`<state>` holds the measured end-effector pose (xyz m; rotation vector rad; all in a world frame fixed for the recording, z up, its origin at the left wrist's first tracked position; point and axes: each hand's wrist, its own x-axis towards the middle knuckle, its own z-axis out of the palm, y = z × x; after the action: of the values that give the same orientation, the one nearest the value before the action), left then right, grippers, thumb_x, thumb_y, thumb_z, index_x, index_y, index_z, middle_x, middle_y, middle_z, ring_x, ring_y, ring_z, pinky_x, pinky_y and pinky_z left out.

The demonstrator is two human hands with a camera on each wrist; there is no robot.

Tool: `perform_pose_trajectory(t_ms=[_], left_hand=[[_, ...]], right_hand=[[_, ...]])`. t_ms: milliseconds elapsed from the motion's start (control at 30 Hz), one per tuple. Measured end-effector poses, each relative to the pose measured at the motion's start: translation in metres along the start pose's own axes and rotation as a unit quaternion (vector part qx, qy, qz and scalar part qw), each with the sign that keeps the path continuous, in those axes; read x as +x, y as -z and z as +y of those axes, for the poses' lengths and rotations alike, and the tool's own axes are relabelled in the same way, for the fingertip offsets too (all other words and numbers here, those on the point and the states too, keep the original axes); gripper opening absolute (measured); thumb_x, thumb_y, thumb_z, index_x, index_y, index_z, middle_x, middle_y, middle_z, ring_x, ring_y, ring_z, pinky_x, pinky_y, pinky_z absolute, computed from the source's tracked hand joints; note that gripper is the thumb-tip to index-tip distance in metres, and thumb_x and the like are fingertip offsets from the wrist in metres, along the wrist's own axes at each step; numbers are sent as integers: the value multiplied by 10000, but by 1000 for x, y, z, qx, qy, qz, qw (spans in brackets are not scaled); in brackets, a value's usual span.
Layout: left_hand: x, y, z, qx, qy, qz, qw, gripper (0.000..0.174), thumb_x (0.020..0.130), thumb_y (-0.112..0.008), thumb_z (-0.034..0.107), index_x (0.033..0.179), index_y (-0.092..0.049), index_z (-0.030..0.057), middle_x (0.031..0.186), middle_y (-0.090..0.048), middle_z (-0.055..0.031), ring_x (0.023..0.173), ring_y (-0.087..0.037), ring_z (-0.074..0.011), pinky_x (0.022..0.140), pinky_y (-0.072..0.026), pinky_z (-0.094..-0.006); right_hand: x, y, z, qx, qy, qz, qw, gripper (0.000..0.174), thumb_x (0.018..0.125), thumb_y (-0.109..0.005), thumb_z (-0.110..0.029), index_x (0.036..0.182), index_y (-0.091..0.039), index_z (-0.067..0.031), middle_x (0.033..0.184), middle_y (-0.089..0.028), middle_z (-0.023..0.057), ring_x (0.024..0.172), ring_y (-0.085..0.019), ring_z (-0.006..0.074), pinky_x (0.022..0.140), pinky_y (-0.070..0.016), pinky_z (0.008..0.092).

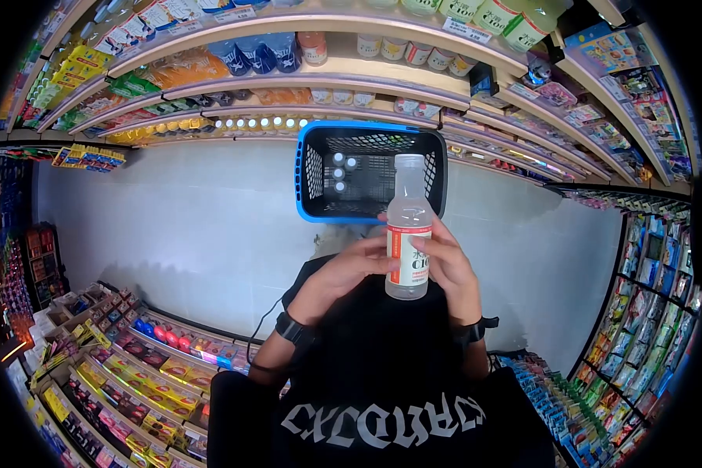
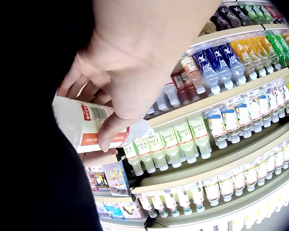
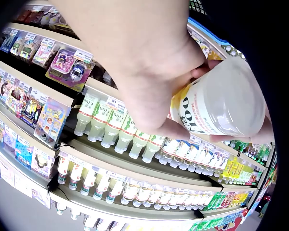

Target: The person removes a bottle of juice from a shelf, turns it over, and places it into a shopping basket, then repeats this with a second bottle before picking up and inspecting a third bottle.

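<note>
A clear drink bottle (image 1: 408, 204) with a white, red and orange label stands upright before my chest in the head view, cap at the top. My left hand (image 1: 349, 271) holds it from the left, thumb across the label. From the other side my right hand (image 1: 454, 273) grips it, its thumb also on the label front. In the left wrist view the bottle (image 2: 67, 120) shows a barcode beside the left thumb. The right wrist view looks at the bottle's base (image 3: 236, 96), with the fingers partly hidden behind it.
A black shopping basket with a blue rim (image 1: 299, 175) sits on the floor ahead, several white-capped bottles (image 1: 339, 173) inside. Beyond it rise drink shelves (image 1: 327, 74) packed with bottles. Snack racks (image 1: 148, 374) stand at the lower left, and more hanging packs (image 1: 647, 312) at the right.
</note>
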<state>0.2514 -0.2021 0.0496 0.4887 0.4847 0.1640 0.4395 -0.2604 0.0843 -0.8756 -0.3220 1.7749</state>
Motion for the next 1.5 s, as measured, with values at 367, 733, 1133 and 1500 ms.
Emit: perform_pose_trajectory(t_ms=[367,733,1133,1500], left_hand=[[27,-29,-5,-18,-45,79,996,538,890,-659,162,1369,-486,-12,1306,-573,-111,1212,-528,-192,1044,-392,-348],[48,-38,-18,-47,-96,100,989,589,850,-712,155,1369,-484,-5,1279,-592,-103,1208,-532,-190,1070,-363,-344],[65,-37,-18,-41,-109,105,988,574,831,-720,126,1352,-506,14,1250,-600,-89,1186,-535,-180,1052,-376,-330],[73,-32,-5,12,-130,130,983,650,797,-737,99,1386,-474,16,1255,-590,-85,1153,-554,-177,1019,-407,-322]], right_hand=[[19,38,-37,-17,-78,-61,995,695,864,-654,-75,1471,-316,-38,1380,-517,178,1288,-497,269,1098,-367,394],[36,55,-62,-95,-105,-119,983,771,750,-657,-43,1446,-325,-15,1368,-506,229,1224,-545,308,1069,-409,438],[45,69,-73,-88,-95,-168,977,765,765,-678,-33,1448,-334,-42,1377,-509,180,1268,-510,274,1100,-363,393],[53,71,-80,-139,-66,-101,983,784,758,-676,26,1465,-340,-11,1378,-515,154,1245,-530,274,1098,-372,399]])
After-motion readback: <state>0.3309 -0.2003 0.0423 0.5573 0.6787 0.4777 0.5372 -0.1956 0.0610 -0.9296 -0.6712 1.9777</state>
